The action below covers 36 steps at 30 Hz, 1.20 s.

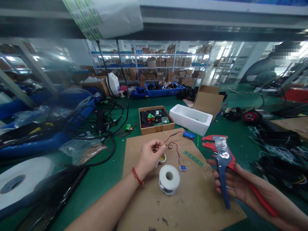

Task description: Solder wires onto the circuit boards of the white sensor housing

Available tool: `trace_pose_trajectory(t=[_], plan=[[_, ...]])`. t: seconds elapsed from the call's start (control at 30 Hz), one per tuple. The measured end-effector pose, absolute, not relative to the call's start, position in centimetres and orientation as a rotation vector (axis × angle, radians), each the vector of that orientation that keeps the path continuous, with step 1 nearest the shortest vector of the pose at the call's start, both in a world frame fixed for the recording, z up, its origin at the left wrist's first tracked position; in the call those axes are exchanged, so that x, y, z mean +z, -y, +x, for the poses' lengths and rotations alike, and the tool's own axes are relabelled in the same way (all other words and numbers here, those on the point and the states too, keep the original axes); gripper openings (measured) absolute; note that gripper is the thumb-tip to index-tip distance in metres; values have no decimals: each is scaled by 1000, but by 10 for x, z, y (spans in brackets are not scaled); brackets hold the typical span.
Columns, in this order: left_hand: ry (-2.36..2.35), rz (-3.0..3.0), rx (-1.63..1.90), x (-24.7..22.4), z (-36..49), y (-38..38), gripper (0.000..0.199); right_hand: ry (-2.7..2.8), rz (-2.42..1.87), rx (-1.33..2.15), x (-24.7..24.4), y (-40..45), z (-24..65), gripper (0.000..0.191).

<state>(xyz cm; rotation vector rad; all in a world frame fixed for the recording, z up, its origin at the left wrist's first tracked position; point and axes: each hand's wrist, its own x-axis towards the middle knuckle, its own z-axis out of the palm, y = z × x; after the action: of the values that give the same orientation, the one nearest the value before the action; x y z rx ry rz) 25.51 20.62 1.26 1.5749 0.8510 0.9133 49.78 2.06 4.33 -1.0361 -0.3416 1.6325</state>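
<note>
Left hand [149, 158] in a narrow grip on a red-and-black wire [172, 146]; right hand [231, 183] gripping a wire stripper [223, 160] firmly.
A solder spool [169, 179] sits on the cardboard sheet [192, 205], a white foam box [191, 119] beyond it.

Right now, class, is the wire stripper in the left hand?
No, the wire stripper is gripped in the right hand, not the left hand.

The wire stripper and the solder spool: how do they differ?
The wire stripper is long and red and blue, while the solder spool is round and mostly white. The wire stripper is gripped in the right hand; the solder spool lies on the cardboard sheet. The wire stripper is also the larger.
</note>
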Motion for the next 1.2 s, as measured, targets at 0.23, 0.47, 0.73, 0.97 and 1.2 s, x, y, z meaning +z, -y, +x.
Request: trace_pose_trajectory(t=[0.23,0.47,0.73,0.97,1.2], plan=[[-850,1669,953,9,255,-207,22,606,-1000,1795,61,-59,464,38],[-860,1933,1049,7,254,-202,12,653,-931,1966,43,-75,456,48],[-788,2191,1154,9,253,-197,7,692,-902,1974,32,-72,457,51],[-747,2257,1178,5,254,-199,5,682,-872,1992,26,-71,458,50],[-708,2332,1187,6,253,-200,7,676,-905,1934,20,-70,460,43]])
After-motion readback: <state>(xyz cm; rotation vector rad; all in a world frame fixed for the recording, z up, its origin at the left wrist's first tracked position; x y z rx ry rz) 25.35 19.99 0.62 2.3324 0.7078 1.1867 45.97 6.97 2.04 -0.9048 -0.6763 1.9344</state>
